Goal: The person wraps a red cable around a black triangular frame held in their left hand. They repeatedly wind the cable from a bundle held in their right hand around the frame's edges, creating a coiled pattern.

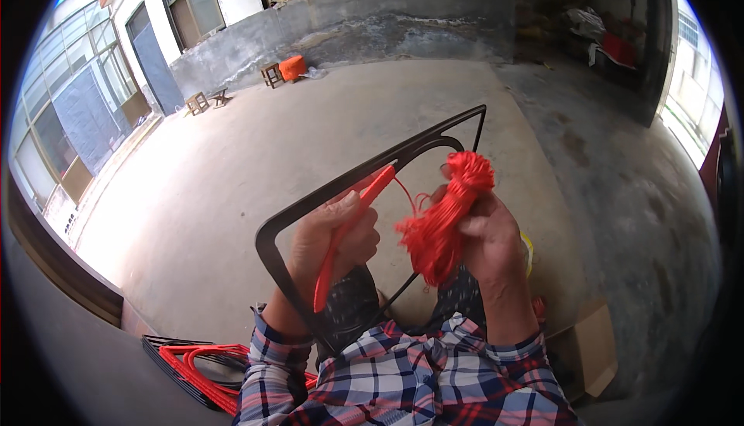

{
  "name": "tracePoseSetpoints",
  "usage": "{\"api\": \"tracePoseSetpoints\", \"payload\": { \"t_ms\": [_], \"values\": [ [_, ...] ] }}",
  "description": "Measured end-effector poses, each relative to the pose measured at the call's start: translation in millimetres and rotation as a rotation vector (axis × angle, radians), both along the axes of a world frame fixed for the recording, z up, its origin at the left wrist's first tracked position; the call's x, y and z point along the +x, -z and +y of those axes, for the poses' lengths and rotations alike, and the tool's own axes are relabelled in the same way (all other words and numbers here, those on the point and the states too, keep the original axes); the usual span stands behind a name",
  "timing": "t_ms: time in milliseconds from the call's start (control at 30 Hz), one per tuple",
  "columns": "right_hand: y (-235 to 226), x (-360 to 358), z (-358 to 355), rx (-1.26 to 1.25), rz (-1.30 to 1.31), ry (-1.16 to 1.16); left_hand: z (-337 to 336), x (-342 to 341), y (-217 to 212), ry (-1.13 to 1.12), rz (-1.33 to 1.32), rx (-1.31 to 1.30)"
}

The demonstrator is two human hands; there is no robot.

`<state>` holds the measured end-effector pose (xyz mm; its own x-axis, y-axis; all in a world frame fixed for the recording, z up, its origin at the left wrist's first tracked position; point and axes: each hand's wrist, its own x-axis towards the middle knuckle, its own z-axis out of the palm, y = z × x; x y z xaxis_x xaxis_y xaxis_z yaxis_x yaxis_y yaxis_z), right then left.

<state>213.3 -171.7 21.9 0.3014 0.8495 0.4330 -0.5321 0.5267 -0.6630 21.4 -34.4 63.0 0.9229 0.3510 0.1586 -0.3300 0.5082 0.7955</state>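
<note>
My left hand (358,238) is closed around a red-wrapped bar (329,267), which meets a black frame (341,184) near its upper side. The frame is thin, with rounded corners, and stands tilted before my chest. A single red strand runs from the bar's upper end toward a thick bundle of red cord (446,221). My right hand (494,242) grips that bundle around its middle, its loops fanning out at both ends. The bundle covers part of the frame behind it.
Beside my left sleeve lie several black and red frames (186,360). An open cardboard box (595,348) sits by my right elbow. Small stools (271,75) and an orange-red container (293,67) stand near the far wall, beyond the concrete floor (225,217).
</note>
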Motion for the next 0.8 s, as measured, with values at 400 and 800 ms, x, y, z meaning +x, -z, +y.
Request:
{"api": "tracePoseSetpoints", "payload": {
  "t_ms": [400,800],
  "values": [
    [-64,-45,10,-0.019,-0.67,0.67,-30,30,-8,0.013,-0.142,-0.098],
    [-5,-9,37,0.008,0.212,-0.622,-29,15,19,-0.602,0.212,1.153]
  ]
}}
